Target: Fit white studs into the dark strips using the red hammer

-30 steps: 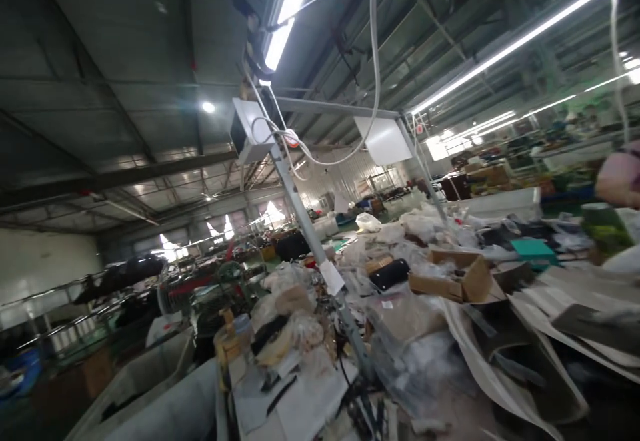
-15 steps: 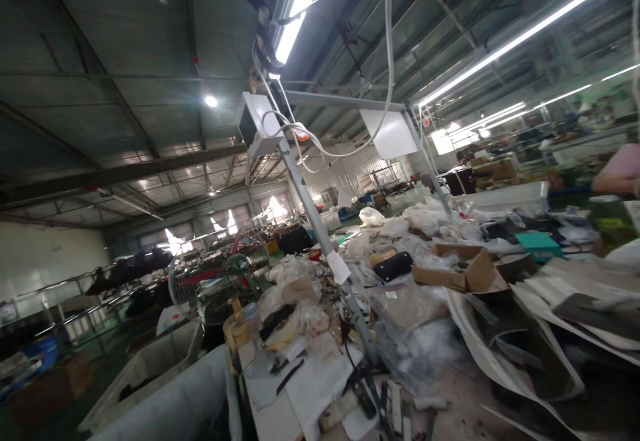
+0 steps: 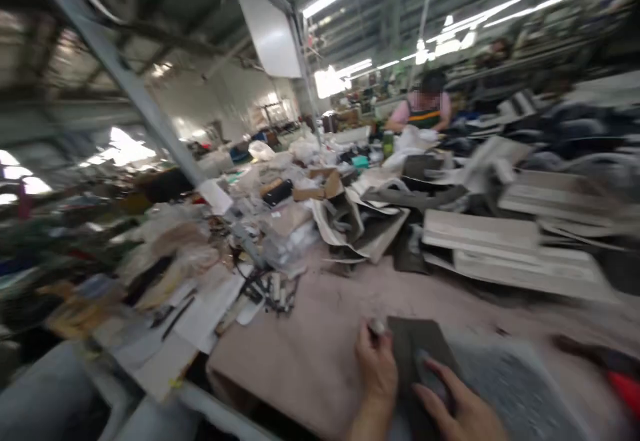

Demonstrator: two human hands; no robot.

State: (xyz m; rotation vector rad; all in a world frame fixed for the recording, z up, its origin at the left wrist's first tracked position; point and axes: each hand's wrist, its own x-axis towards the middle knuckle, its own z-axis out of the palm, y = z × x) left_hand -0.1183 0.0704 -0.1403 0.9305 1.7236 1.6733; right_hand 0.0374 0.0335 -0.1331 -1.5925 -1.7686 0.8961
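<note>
My left hand (image 3: 377, 371) sits at the bottom of the view on the tan tabletop (image 3: 310, 341), its fingers closed round a small pale object I cannot name. Its thumb side rests against a dark grey piece of material (image 3: 420, 348). My right hand (image 3: 453, 404) lies just right of it, fingers stretched out flat on that dark piece. A grey textured sheet (image 3: 505, 388) spreads to the right under the dark piece. The picture is blurred by motion.
Stacks of grey and beige cut panels (image 3: 505, 248) fill the right of the table. Papers, plastic bags and small tools (image 3: 200, 281) clutter the left. A slanted metal post (image 3: 125, 81) rises at left. Another person (image 3: 425, 104) works at the far end.
The view has swung down and to the right, from the ceiling and clutter to the tabletop. Both my hands and the dark piece have come into view.
</note>
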